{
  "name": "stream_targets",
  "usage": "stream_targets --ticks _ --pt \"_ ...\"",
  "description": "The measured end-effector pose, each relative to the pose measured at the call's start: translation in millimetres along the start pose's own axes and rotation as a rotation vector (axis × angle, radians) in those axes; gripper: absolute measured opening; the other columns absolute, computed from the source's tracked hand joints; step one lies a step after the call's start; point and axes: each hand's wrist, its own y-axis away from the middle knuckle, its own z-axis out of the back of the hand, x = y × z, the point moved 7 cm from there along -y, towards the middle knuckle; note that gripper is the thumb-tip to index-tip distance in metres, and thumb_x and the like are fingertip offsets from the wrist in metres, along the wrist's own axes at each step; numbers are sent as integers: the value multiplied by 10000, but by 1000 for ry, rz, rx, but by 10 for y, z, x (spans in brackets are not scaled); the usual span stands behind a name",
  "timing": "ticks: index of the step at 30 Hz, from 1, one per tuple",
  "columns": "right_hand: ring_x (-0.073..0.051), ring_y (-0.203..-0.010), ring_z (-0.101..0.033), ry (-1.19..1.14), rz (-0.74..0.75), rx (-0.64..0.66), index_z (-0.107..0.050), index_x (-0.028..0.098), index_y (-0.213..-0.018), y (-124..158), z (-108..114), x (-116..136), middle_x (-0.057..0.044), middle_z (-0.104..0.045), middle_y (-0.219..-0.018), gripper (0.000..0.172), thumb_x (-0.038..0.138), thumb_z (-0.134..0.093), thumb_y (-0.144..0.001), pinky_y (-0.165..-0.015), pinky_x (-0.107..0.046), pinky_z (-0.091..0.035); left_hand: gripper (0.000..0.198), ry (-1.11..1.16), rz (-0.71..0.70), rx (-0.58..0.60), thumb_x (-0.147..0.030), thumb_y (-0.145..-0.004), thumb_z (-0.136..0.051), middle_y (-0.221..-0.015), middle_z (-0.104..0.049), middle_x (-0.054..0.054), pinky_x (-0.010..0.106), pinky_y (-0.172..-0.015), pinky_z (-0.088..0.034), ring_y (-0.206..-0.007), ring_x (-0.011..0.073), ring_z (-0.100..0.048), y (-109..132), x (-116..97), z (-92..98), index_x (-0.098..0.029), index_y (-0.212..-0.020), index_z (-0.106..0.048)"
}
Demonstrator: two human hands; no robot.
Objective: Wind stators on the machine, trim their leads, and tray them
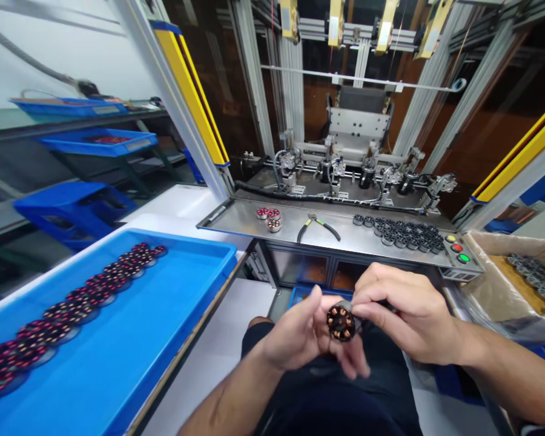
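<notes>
My left hand [300, 336] holds a small round motor stator [340, 323] with copper windings, fingers wrapped round its side. My right hand [404, 312] pinches the stator's upper right edge with thumb and fingertips. Both hands hover above my lap, in front of the metal machine shelf [236, 215]. What lies between the right fingertips is too small to make out.
A blue tray [163, 315] at left carries rows of wound stators [77, 300]. On the shelf lie three wound stators [269, 218], pliers [318, 225], several bare black stators [402, 233] and a button panel [456, 247]. A lined box [490, 242] of bare stators stands at right.
</notes>
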Motion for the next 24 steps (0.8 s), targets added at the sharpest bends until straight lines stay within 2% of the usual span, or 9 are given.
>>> stream_targets --ticks 2,5,8,11,15,17,19,21,24 --pt "-131 -706 -625 24 22 4 -668 149 -926 1 14 24 -52 -666 -770 116 111 -564 -960 -616 -228 -544 497 -24 25 18 -589 -950 -508 -721 -739 109 237 -507 -553 -605 219 -739 9 31 -10 -109 -1005 -621" --pt "-131 -708 -626 111 28 -26 -669 141 -907 14 36 36 -54 -667 -769 120 113 -566 -961 -625 -231 -541 314 -67 -92 -98 -457 -943 -606 -776 -747 65 197 -517 -554 -624 182 -745 29 -64 24 -157 -1036 -599" --pt "-124 -701 -626 181 -21 -61 -671 136 -883 36 49 10 -51 -668 -770 119 98 -579 -949 -633 -227 -534 310 -90 -215 -217 -337 -881 -726 -854 -739 23 192 -588 -570 -693 158 -748 61 -175 31 -217 -1133 -591" --pt "-117 -681 -628 190 -94 -97 -671 159 -853 53 67 -27 -31 -667 -756 128 110 -593 -943 -624 -219 -529 326 -85 -371 -291 -209 -790 -812 -1038 -712 2 238 -742 -592 -911 174 -741 122 -297 19 -261 -1051 -623" --pt "-115 -665 -624 88 -130 -112 -657 163 -826 49 69 -36 -23 -656 -737 132 127 -603 -941 -619 -219 -528 217 -29 -490 -309 -334 -821 -787 -1024 -701 -4 326 -1021 -511 -1265 220 -605 166 -397 24 -257 -952 -634" --pt "-121 -678 -627 40 -92 -81 -658 159 -844 39 47 -6 -31 -653 -739 128 133 -589 -950 -623 -225 -535 293 25 -406 -278 -468 -863 -717 -1044 -724 29 338 -1009 -512 -1237 230 -623 111 -346 43 -239 -1031 -646" --pt "-124 -684 -627 19 -51 -48 -661 157 -869 36 30 25 -39 -657 -743 127 131 -573 -957 -620 -226 -540 482 40 -172 -159 -612 -904 -583 -1028 -750 107 349 -871 -566 -1035 255 -719 19 -181 8 -163 -1064 -656" --pt "-124 -686 -628 18 -22 -27 -664 156 -889 39 27 46 -46 -667 -751 128 124 -564 -962 -612 -222 -541 617 14 58 -9 -676 -935 -448 -870 -764 155 323 -682 -581 -791 261 -757 -15 3 -56 -99 -1004 -655" --pt "-124 -685 -626 48 3 -38 -666 146 -889 51 52 61 -51 -671 -753 114 121 -578 -957 -606 -220 -537 518 -33 87 42 -607 -951 -483 -735 -748 121 253 -515 -545 -637 242 -745 -6 66 -70 -110 -992 -624"
